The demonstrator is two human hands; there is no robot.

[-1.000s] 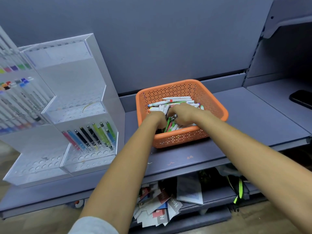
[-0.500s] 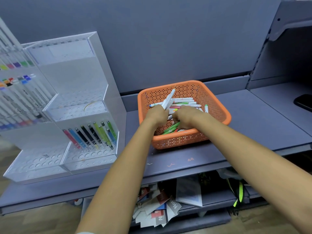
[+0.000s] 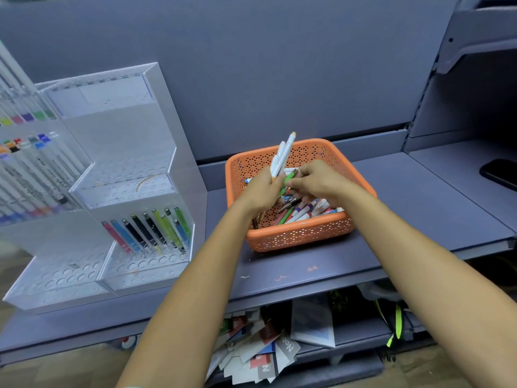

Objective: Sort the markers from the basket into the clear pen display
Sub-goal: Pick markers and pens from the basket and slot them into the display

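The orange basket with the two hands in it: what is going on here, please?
A person is taking markers out of the orange basket. The left hand grips a bunch of white markers that point up past the rim; the right hand pinches a green marker beside it. Many more markers lie in the basket. The clear pen display, to the left, holds a row of coloured pens.

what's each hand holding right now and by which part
The left hand grips a bundle of white markers by their lower ends. The right hand appears to pinch a green marker near its upper end.
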